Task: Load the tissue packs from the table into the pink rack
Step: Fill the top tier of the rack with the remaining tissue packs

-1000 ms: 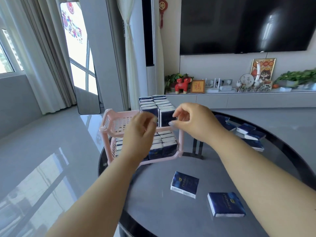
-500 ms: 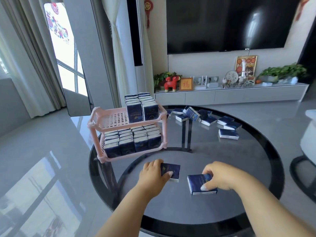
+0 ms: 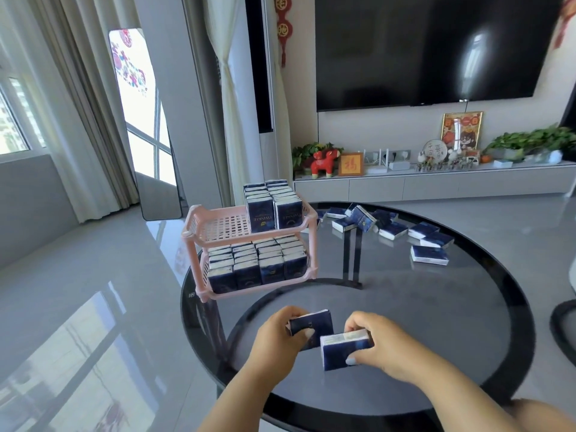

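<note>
Nearest you, both hands had closed on packs that lay flat half a second before: your left hand (image 3: 280, 335) gripped one tissue pack (image 3: 313, 328) and your right hand (image 3: 374, 344) pinched a second pack (image 3: 344, 350), both tipped up off the glass table (image 3: 436, 322). So the next pair was ready to carry. Beyond, the pink rack (image 3: 218, 227) had its lower shelf full and its upper shelf half bare. Farthest, the loose packs (image 3: 405, 229) lay scattered, so plenty was left to load.
</note>
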A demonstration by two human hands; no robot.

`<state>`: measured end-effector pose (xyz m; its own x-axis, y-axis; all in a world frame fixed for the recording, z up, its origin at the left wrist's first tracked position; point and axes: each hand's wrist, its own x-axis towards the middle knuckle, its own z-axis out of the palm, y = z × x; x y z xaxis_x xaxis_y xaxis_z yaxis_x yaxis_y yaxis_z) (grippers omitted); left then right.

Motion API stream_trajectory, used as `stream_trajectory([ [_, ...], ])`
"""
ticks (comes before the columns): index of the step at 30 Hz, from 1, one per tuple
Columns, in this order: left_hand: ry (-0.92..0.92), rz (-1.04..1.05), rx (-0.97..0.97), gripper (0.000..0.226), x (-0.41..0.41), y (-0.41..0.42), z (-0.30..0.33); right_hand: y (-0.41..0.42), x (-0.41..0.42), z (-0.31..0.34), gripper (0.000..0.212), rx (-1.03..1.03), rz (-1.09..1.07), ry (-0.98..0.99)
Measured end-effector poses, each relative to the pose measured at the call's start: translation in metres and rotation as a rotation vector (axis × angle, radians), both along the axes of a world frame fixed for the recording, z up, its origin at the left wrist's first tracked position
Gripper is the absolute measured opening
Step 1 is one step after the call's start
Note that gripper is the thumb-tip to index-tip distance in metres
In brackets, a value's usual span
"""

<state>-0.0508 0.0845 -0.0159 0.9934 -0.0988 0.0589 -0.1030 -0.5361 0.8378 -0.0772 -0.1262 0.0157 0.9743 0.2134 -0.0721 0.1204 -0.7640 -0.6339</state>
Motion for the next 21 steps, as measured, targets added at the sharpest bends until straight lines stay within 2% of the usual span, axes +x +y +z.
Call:
stream_trajectory([
  [5,-0.045,-0.049,-0.072,0.014,-0.008,0.010,0.010,0.012,0.009,-0.007,0.031,0.055,-0.006,-0.092],
  [10,0.047,-0.117,-0.164,0.013,-0.011,0.014,0.012,0.019,0.014,-0.017,0.062,0.131,-0.071,-0.092],
  [12,0.047,-0.164,-0.063,0.047,-0.009,0.014,0.009,0.020,0.018,-0.022,0.072,0.164,-0.060,-0.068],
  [13,0.015,-0.179,0.055,0.059,-0.008,0.013,0.007,0.020,0.019,-0.024,0.073,0.180,-0.048,-0.052],
  [14,-0.034,-0.185,0.169,0.060,-0.008,0.010,0.008,0.020,0.021,-0.026,0.071,0.198,-0.038,-0.037],
  [16,-0.097,-0.179,0.262,0.052,-0.007,0.008,0.010,0.019,0.023,-0.028,0.063,0.258,-0.025,-0.021],
  [21,0.009,-0.202,0.041,0.041,-0.005,0.011,0.008,0.014,0.020,-0.020,0.050,0.313,-0.016,-0.071],
])
